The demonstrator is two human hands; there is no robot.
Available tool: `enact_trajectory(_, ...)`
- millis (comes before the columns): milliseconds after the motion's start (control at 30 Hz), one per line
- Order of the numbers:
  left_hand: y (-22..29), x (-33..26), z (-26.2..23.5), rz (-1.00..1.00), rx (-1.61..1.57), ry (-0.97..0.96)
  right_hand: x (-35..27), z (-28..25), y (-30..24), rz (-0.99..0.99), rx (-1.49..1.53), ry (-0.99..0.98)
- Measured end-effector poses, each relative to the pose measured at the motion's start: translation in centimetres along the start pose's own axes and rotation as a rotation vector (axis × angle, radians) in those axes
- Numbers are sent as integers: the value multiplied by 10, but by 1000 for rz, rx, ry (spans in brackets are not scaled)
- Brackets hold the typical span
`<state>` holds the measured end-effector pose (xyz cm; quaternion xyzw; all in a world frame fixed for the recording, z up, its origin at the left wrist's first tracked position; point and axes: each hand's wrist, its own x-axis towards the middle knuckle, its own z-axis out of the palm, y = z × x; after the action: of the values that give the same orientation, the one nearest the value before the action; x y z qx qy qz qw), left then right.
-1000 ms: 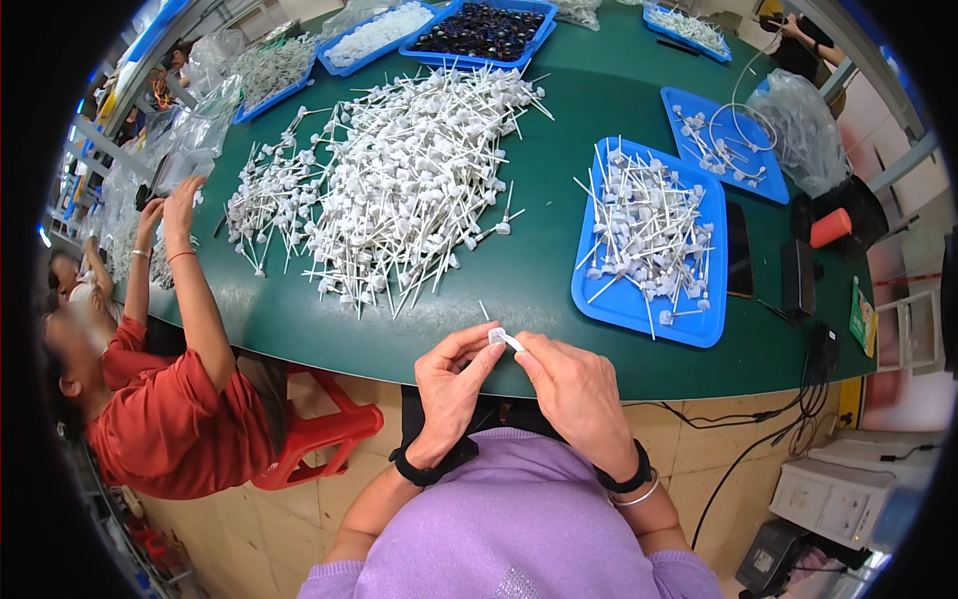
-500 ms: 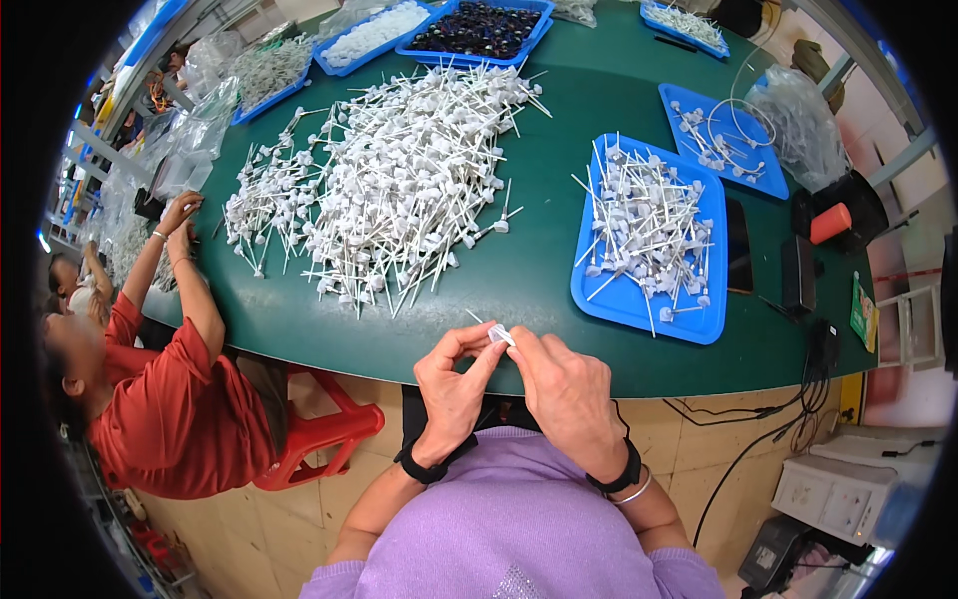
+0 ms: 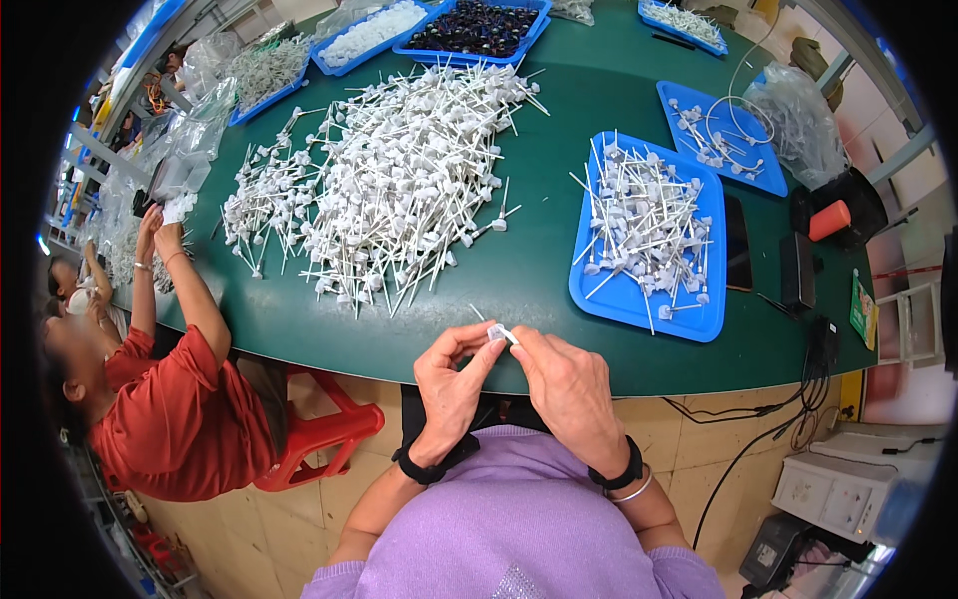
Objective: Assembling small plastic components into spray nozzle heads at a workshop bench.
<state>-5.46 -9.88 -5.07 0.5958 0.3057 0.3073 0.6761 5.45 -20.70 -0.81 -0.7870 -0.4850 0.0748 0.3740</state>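
Note:
Between my hands, just past the near table edge, is a small white piece (image 3: pixel 497 331) with a thin white stick pointing up and left. My left hand (image 3: pixel 447 377) has it pinched between thumb and fingers. From the other side my right hand (image 3: pixel 571 387) closes its thumb and forefinger on a short white end of the same piece. The fingers partly hide its shape. Beyond them lies a big heap of similar white-headed sticks (image 3: pixel 399 180). To the right, a blue tray (image 3: pixel 631 314) holds more such sticks.
A second blue tray (image 3: pixel 763 178) at the right bears a few sticks. Further blue trays hold white pieces (image 3: pixel 374 35) and dark shiny pieces (image 3: pixel 479 30). A co-worker in a red top (image 3: pixel 185 409) sits at the left. Cables (image 3: pixel 763 411) hang off the table's right side.
My right fingertips have shifted slightly, showing more of the piece's white end. The co-worker's hands have moved left and lower.

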Motion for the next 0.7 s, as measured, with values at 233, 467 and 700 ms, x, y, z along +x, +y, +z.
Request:
enact_trajectory(233,-2,1,1,99,138,31,-1,1,-4,5,-97,-7)
enact_trajectory(467,0,0,2,175,255,68,0,2,-6,2,-149,-21)
enact_trajectory(700,-3,0,1,132,185,67,0,3,-3,-3,-82,-21)
